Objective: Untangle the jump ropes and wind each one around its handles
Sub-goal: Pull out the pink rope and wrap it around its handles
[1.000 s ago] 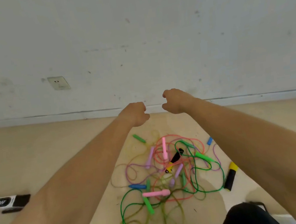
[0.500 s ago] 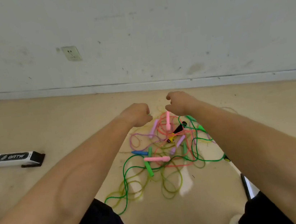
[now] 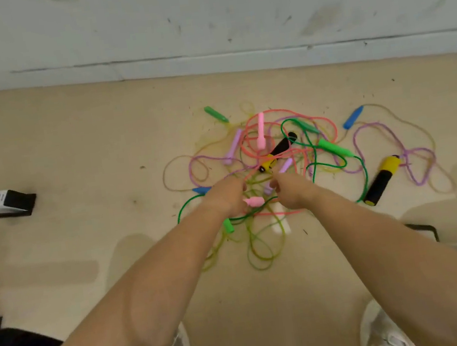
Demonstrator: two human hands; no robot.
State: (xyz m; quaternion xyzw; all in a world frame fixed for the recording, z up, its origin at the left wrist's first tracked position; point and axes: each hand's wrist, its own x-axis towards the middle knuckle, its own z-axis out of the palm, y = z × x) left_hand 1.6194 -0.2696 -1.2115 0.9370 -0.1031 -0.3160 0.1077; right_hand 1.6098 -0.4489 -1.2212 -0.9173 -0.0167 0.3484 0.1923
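Both bare arms extend forward and down. The left hand [image 3: 226,199] and right hand [image 3: 292,193] are close together but not touching. Their fingers curl downward over the near part of the tangled pile of thin coloured plastic jump ropes [image 3: 333,148]. Whether either hand grips a cord cannot be determined. A short pink plastic handle [image 3: 254,201] lies between the hands. The pile rests on the beige floor [image 3: 95,143].

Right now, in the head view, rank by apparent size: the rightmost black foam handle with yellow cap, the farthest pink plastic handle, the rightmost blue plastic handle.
1. black foam handle, clearly largest.
2. pink plastic handle.
3. blue plastic handle, only slightly smaller.
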